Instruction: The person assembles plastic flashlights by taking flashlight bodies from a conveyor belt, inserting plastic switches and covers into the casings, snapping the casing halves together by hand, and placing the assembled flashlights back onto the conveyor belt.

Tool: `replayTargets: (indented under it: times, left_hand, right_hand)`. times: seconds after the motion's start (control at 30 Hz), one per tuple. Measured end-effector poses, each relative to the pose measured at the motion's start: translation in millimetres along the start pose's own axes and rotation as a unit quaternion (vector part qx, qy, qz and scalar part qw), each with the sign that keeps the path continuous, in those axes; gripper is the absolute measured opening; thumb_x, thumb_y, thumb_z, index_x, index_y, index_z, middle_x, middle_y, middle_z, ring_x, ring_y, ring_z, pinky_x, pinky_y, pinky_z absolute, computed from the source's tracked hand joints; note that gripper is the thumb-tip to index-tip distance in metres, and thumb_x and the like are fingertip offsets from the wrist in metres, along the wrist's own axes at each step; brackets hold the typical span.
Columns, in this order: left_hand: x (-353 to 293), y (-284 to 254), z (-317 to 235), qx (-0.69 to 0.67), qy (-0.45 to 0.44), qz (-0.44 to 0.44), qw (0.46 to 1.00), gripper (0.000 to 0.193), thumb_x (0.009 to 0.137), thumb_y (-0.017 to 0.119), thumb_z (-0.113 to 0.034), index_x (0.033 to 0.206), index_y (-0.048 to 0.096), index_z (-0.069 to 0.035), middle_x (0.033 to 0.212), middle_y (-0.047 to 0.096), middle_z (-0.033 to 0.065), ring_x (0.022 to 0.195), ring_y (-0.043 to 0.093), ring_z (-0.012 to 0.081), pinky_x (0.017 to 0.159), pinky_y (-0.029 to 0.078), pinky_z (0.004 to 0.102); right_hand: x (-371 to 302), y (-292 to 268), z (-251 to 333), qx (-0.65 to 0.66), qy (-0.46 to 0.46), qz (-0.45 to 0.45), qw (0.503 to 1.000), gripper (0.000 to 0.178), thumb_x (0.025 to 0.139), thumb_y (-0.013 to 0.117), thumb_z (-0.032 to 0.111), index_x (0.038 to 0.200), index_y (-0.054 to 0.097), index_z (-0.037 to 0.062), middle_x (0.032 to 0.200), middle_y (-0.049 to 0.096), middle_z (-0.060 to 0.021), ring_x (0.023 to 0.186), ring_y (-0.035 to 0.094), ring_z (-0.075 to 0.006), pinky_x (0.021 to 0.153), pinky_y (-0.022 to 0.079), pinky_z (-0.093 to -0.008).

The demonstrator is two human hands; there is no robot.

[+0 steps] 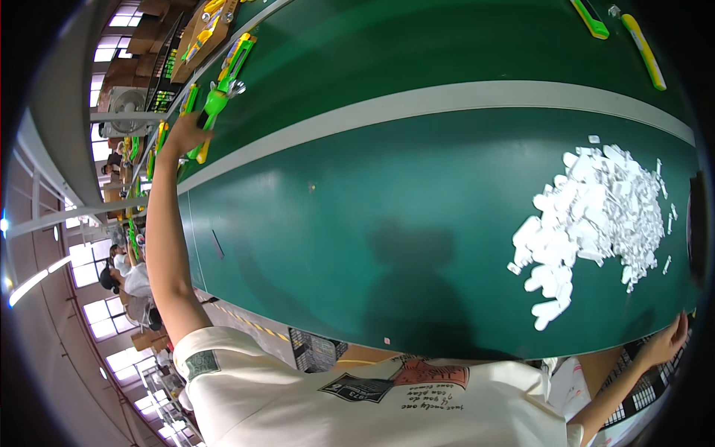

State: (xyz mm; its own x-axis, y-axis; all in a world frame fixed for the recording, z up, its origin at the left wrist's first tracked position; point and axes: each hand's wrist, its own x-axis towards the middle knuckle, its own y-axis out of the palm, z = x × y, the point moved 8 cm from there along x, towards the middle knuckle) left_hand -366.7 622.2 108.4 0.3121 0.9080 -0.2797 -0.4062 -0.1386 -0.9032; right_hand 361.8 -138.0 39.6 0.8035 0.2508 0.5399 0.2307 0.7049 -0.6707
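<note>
To the left of your left hand (186, 135), well beyond it, stands a round fan (126, 110), and a co-worker in a white top (136, 281) sits further back on that side. Your left arm is stretched out, and that hand's fingers are closed about the green piece (215, 106), which points up and away from them. Just past it lies a green-and-yellow piece (237, 58), with an open cardboard box (177, 73) of yellow parts further off. Right of that hand and nearer your body, a thin dark strip (217, 244) lies on the green table (320, 246). Much further right, a heap of white pieces (607, 208) spreads beyond your right hand (664, 344) and to its left. That hand is at the table's near edge, fingers bent (whether they hold anything, I can't tell). A yellow piece (643, 51) lies far beyond it.
</note>
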Motion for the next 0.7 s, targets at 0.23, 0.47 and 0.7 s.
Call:
replayTargets:
  times: [0.23, 0.47, 0.7]
  left_hand:
    - [-153.7, -52.2, -250.9, -0.254, 0.089, 0.06, 0.961, 0.033, 0.069, 0.074, -0.022, 0.081, 0.059, 0.005, 0.065, 0.055, 0.0042, 0.061, 0.052, 0.0098, 0.054, 0.042, 0.0284]
    - [-302.2, -56.8, -432.7, -0.456, 0.185, 0.098, 0.865, 0.033, 0.067, 0.075, -0.018, 0.086, 0.063, 0.006, 0.064, 0.06, 0.0092, 0.057, 0.052, 0.0098, 0.053, 0.043, 0.0275]
    - [-336.6, -44.7, -518.9, -0.485, 0.175, 0.093, 0.852, 0.034, 0.069, 0.073, -0.019, 0.087, 0.063, 0.007, 0.068, 0.063, 0.0116, 0.057, 0.056, 0.0125, 0.056, 0.045, 0.0285]
  right_hand:
    - [-82.5, 71.1, 250.8, 0.475, 0.017, 0.322, 0.819, 0.014, 0.085, 0.055, -0.005, 0.097, 0.061, -0.0011, 0.093, 0.062, -0.0079, 0.088, 0.059, -0.0149, 0.082, 0.047, -0.0259]
    - [-204.7, 85.3, 317.5, 0.554, 0.078, 0.654, 0.508, 0.054, 0.092, 0.055, 0.009, 0.141, 0.034, 0.0038, 0.135, 0.047, -0.013, 0.121, 0.049, -0.0187, 0.094, 0.045, -0.0323]
    - [-230.3, 83.3, 275.6, 0.633, 0.265, 0.622, 0.378, 0.047, 0.1, 0.042, 0.044, 0.131, 0.042, 0.0085, 0.107, 0.053, -0.0016, 0.098, 0.053, -0.009, 0.084, 0.048, -0.0309]
